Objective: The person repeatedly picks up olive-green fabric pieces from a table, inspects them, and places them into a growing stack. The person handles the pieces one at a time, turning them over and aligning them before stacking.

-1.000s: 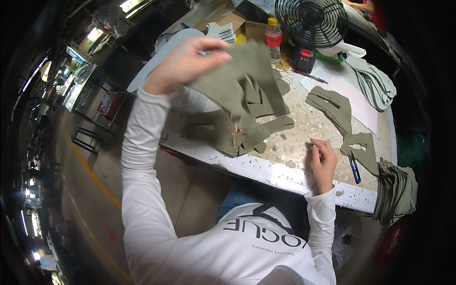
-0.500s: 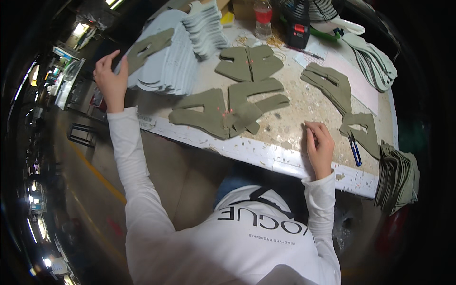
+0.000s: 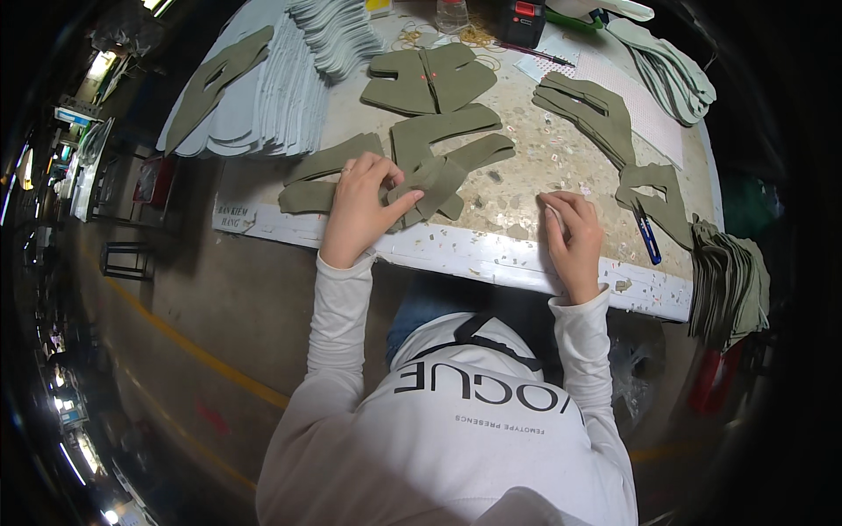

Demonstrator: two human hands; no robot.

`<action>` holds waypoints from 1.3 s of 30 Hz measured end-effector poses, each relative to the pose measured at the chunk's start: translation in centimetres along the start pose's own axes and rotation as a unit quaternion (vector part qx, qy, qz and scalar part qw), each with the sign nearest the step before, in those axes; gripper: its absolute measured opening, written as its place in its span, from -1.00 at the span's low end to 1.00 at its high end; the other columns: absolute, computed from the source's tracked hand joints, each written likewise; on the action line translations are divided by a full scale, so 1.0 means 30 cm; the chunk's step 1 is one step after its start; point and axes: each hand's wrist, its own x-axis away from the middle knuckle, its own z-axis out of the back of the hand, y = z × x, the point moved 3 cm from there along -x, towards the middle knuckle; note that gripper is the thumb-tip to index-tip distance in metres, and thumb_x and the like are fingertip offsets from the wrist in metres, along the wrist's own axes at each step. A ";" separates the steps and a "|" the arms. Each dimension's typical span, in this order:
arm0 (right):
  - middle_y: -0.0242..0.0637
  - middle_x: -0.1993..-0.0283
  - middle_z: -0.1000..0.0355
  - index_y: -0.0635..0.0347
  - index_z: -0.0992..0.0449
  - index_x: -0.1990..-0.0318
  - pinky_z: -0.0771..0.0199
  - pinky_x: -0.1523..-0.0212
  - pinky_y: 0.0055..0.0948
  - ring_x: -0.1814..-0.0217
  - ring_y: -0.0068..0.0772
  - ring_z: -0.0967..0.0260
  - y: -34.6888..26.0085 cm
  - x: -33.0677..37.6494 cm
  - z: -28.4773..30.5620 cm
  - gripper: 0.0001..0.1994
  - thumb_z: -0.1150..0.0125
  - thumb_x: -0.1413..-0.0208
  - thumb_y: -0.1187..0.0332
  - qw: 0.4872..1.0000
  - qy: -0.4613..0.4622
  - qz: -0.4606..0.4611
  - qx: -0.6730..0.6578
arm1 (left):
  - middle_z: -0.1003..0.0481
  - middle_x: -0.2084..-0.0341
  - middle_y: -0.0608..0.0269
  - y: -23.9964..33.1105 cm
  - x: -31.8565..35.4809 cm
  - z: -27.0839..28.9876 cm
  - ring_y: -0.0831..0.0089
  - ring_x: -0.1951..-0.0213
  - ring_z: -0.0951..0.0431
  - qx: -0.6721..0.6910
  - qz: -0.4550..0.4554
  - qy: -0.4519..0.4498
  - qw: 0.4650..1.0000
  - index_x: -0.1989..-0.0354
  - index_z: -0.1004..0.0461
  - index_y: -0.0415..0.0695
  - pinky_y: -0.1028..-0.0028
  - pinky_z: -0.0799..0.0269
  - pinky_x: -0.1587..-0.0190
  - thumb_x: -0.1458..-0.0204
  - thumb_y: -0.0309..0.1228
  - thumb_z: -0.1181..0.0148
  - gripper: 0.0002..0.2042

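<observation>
My left hand (image 3: 358,209) is over a group of olive-green cut shoe-upper pieces (image 3: 447,180) near the table's front edge. Its thumb and fingers are apart beside the small folded flaps, and I see nothing held in it. My right hand (image 3: 574,247) rests at the front edge of the table, fingers loosely curled, thumb apart, nothing in it. One olive piece (image 3: 215,83) lies on a tall stack of pale grey-blue pieces (image 3: 285,110) at the far left. Behind my left hand is a paired olive stack (image 3: 428,83).
Right of my right hand are blue-handled thread snips (image 3: 649,238) on olive pieces (image 3: 583,114). A bundle of olive pieces (image 3: 730,280) hangs over the right edge. Pale pieces (image 3: 667,70), a pen (image 3: 535,54), a bottle (image 3: 452,16) and rubber bands (image 3: 474,37) are further back.
My left hand has moved right, from the olive piece on the pale stack to the olive group near the front edge. The whole view has shifted slightly; my right hand stays at the table edge.
</observation>
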 end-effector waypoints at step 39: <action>-0.19 0.49 -0.39 0.22 -0.61 0.24 -0.31 0.35 -0.28 0.43 -0.14 -0.35 -0.081 0.011 -0.093 -0.87 -0.19 -0.09 0.46 0.999 -0.010 -0.033 -0.024 | -0.53 0.42 0.23 0.044 -0.002 -0.127 0.56 0.44 -0.54 0.130 0.184 0.150 0.963 0.15 -0.47 -0.19 0.56 -0.46 0.36 0.03 -0.51 -0.35 -0.74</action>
